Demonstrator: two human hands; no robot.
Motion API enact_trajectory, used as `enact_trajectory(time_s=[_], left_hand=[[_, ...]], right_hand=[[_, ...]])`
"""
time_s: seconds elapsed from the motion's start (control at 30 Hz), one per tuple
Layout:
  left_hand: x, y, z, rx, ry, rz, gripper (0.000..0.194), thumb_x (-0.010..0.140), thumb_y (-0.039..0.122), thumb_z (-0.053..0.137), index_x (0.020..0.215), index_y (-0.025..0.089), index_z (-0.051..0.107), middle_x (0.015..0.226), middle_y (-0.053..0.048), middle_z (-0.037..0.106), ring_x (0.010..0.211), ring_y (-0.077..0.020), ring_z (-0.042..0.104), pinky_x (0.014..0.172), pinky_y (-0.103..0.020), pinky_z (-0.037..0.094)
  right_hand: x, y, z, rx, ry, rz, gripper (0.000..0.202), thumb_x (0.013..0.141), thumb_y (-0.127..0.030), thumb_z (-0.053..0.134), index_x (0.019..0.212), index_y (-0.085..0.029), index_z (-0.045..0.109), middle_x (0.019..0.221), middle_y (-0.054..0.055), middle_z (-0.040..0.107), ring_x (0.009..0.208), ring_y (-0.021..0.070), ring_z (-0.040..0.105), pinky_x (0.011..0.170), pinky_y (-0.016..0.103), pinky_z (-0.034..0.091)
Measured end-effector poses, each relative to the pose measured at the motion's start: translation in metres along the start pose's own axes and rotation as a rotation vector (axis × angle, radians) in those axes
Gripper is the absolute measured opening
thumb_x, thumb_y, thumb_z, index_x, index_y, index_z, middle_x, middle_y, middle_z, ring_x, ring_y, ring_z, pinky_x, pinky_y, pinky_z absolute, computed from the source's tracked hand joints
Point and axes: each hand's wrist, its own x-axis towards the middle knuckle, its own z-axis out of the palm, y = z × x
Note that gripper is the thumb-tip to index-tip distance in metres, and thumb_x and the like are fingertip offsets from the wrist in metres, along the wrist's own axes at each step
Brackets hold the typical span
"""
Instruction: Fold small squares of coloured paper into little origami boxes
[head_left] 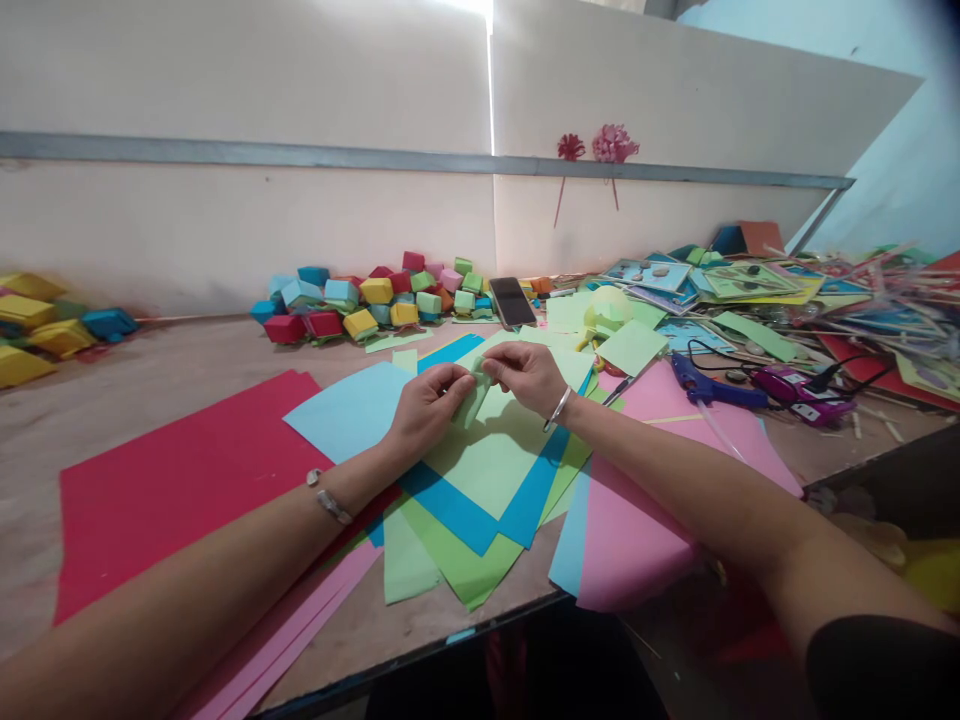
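Between both hands is a small piece of light green paper (472,402), folded or curled at its top. My left hand (431,408) pinches its left side, with thumb and fingers closed. My right hand (525,375) pinches its upper right part, the fingertips nearly meeting those of the left. Beneath the hands lie light green sheets (487,470) on top of blue sheets (457,515) and brighter green ones (480,570). A light blue sheet (349,405) is beside the left hand.
Red sheets (180,470) lie left, pink sheets (637,500) right. Small coloured paper boxes (375,291) and a phone (513,302) are behind. A blue glue gun (712,385), scissors (619,390) and heaped paper pieces are at the right. The table's front edge (420,655) is near.
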Motion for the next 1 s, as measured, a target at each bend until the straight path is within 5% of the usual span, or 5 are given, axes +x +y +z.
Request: enact_trajectory(time_s=[0.17, 0.47, 0.67, 0.8, 1.0], left_hand=[[-0.002, 0.000, -0.001, 0.218, 0.028, 0.108, 0.029, 0.082, 0.045, 0.054, 0.073, 0.019, 0.062, 0.060, 0.003, 0.057, 0.057, -0.0118, 0.045, 0.057, -0.025, 0.037], [0.001, -0.001, -0.003, 0.188, 0.002, -0.001, 0.025, 0.076, 0.044, 0.062, 0.077, 0.019, 0.069, 0.063, 0.002, 0.068, 0.056, -0.0133, 0.055, 0.058, -0.026, 0.043], [0.003, -0.009, -0.006, 0.293, 0.095, 0.021, 0.019, 0.081, 0.034, 0.059, 0.080, 0.021, 0.073, 0.072, 0.000, 0.074, 0.062, -0.0155, 0.060, 0.066, -0.028, 0.048], [0.004, -0.014, -0.008, 0.481, 0.139, 0.180, 0.020, 0.086, 0.028, 0.056, 0.078, 0.020, 0.073, 0.074, -0.003, 0.072, 0.068, -0.0181, 0.061, 0.067, -0.030, 0.046], [0.005, -0.014, -0.013, 0.793, 0.190, 0.538, 0.031, 0.096, 0.031, 0.051, 0.079, 0.020, 0.074, 0.076, -0.006, 0.065, 0.073, -0.0213, 0.057, 0.064, -0.032, 0.042]], right_hand=[[-0.002, -0.004, -0.003, -0.180, -0.067, -0.086, 0.023, 0.080, -0.037, 0.064, 0.086, -0.015, 0.069, 0.081, 0.003, 0.068, 0.072, 0.0118, 0.057, 0.066, 0.025, 0.047], [0.003, 0.009, -0.008, -0.033, 0.113, 0.031, 0.016, 0.075, -0.033, 0.062, 0.074, -0.017, 0.061, 0.064, -0.003, 0.055, 0.060, 0.0101, 0.048, 0.059, 0.024, 0.042], [0.007, 0.018, -0.020, -0.129, 0.063, 0.005, 0.013, 0.077, -0.030, 0.061, 0.075, -0.017, 0.062, 0.071, 0.000, 0.061, 0.066, 0.0122, 0.053, 0.064, 0.026, 0.045], [0.006, 0.019, -0.023, -0.478, -0.009, -0.193, 0.012, 0.081, -0.017, 0.058, 0.073, -0.016, 0.066, 0.079, 0.004, 0.065, 0.074, 0.0149, 0.055, 0.070, 0.028, 0.043], [0.008, 0.022, -0.022, -0.858, -0.139, -0.476, 0.022, 0.093, -0.020, 0.057, 0.076, -0.018, 0.071, 0.082, 0.006, 0.068, 0.084, 0.0180, 0.054, 0.079, 0.033, 0.037]])
